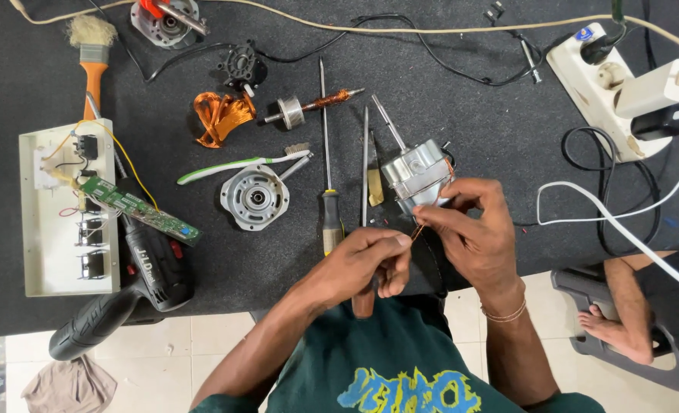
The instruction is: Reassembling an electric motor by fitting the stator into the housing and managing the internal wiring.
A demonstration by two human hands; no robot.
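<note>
Copper wire (416, 229) is pinched between the fingertips of your left hand (370, 260) and right hand (473, 229), just below the silver motor (416, 174). Tug hard and that thin strand could snap or tear from the winding.

We worked in a small repair workshop. Motor parts (255, 197), screwdrivers (327, 183) and a drill (133, 287) covered our dark surface (477, 115).

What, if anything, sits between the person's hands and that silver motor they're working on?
Nothing visible does. The right hand already touches the silver motor, and the left hand pinches a thin copper wire running from it. The screwdriver lies to the side.
</note>
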